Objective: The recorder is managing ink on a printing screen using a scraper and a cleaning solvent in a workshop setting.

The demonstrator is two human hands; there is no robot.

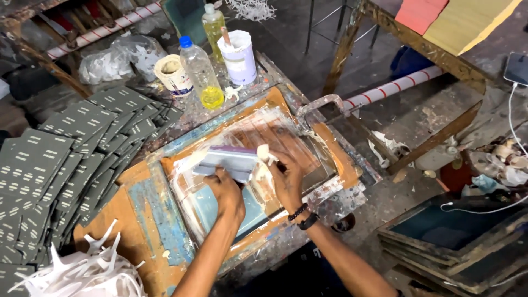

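Pale lilac squeegee, paint-smeared, both hands gripping

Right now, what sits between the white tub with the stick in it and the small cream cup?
In the head view, a clear plastic bottle with a blue cap and yellow liquid stands between the white tub and the cream cup.

Stacked dark printed cards, 2 plastic bottles, white tub, paper shreds, phone
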